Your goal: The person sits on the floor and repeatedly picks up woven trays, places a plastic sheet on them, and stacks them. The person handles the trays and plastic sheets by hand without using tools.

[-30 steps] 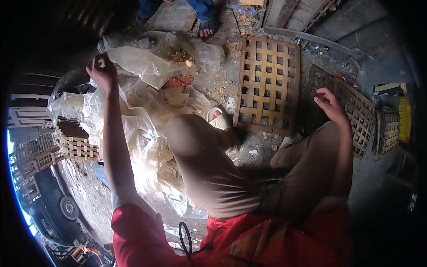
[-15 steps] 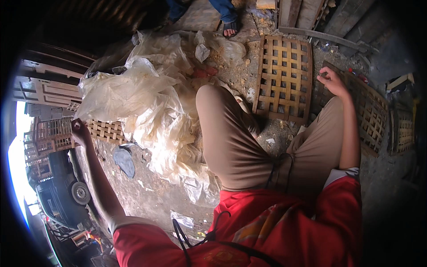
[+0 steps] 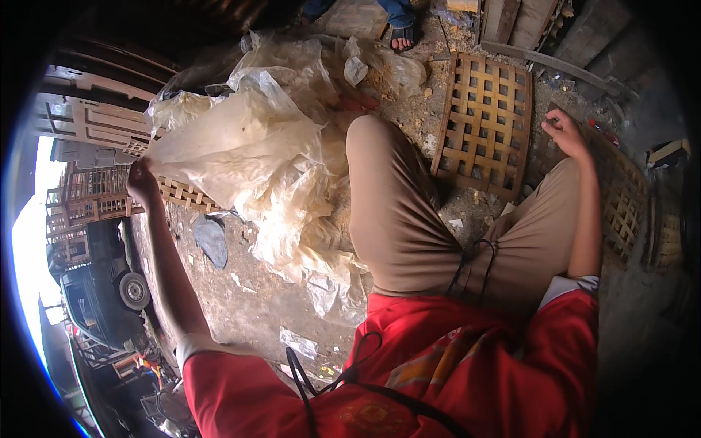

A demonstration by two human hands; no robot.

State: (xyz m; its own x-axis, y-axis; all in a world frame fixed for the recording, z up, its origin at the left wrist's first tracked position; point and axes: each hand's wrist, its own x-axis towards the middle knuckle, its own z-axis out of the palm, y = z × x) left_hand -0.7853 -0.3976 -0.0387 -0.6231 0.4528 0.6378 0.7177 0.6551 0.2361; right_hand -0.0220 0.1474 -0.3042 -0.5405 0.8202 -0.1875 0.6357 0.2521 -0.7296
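The pale plastic sheet [image 3: 255,150] lies to the right of the left hand [image 3: 142,177], its gathered corner at the fingers and its length running sideways from there to the crumpled heap beside the person's left knee [image 3: 369,142]; the left hand is far nearer to it than the right hand [image 3: 568,136], which hangs well apart on the other side of the legs; the left fingers look closed on that corner, thumb and fingertips together, though the hand is in shadow and the exact pinch cannot be told; the right fingers are loosely curled with a narrow gap to the thumb, holding nothing that shows; just beyond the left hand, partly under the sheet, sits a woven slatted basket [image 3: 187,196], and near it on the ground lies a flat grey piece [image 3: 211,241]; between the heap and the right hand lies a woven panel [image 3: 485,125], its long axis pointing away from the person.
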